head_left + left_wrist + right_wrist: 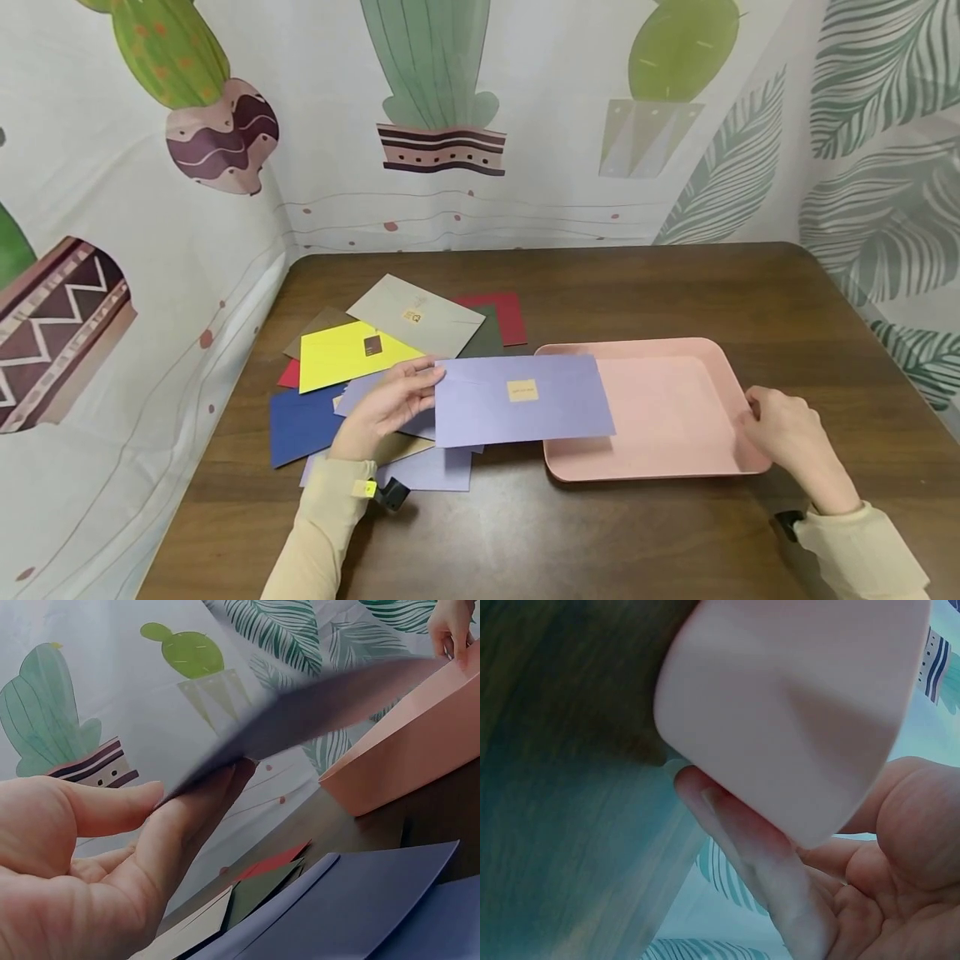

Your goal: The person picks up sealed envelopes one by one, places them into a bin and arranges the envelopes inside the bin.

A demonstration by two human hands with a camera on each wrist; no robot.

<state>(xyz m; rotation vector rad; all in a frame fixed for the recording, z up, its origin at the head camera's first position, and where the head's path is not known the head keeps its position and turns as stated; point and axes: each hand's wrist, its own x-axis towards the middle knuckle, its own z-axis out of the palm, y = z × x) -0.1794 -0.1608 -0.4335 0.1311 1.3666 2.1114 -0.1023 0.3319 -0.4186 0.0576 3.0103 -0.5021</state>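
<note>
My left hand (390, 400) pinches the left edge of a lavender envelope (480, 417) with a small beige label. In the left wrist view this envelope (315, 705) is held between thumb and fingers, raised off the pile. Its right end hangs over the left part of a pink tray (667, 408). At the tray's right rim, my right hand (787, 429) grips the edge; in the right wrist view the fingers (750, 847) lie against the outside of the tray wall (780, 720). The tray shows nothing inside apart from the envelope's shadow.
Left of the tray lies a loose pile of envelopes: a yellow one (345, 358), a light grey one (427, 312), a dark blue one (300, 425), a red one (510, 321) and more lavender ones (435, 473). A patterned cloth (555, 208) hangs behind the wooden table (495, 550).
</note>
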